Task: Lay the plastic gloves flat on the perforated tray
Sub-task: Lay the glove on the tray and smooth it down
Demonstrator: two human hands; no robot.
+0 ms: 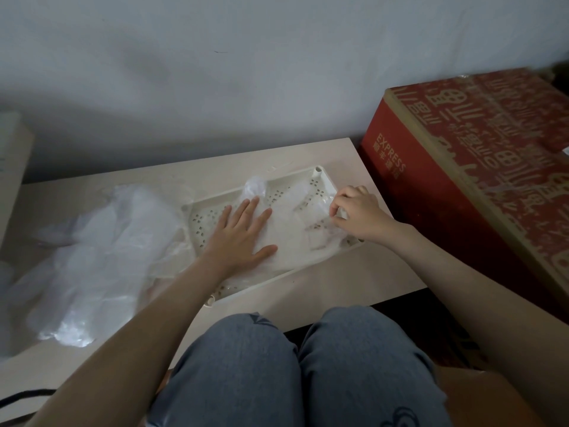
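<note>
Left hand [243, 231]: palm down, fingers straight and spread, pressing the plastic glove [286, 232].
Right hand [354, 215]: fingers curled, pinching the glove's right edge.
Glove: spread over the perforated tray [323, 177] on the worktop [354, 282].

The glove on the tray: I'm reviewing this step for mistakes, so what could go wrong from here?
1. The right hand pinches the glove edge while the left hand presses it flat; a hard pull may tear the thin film.
2. A bunched part stands up by the tray far rim and may stay creased.
3. The loose glove pile reaches the tray's left end and could get dragged along.
</note>
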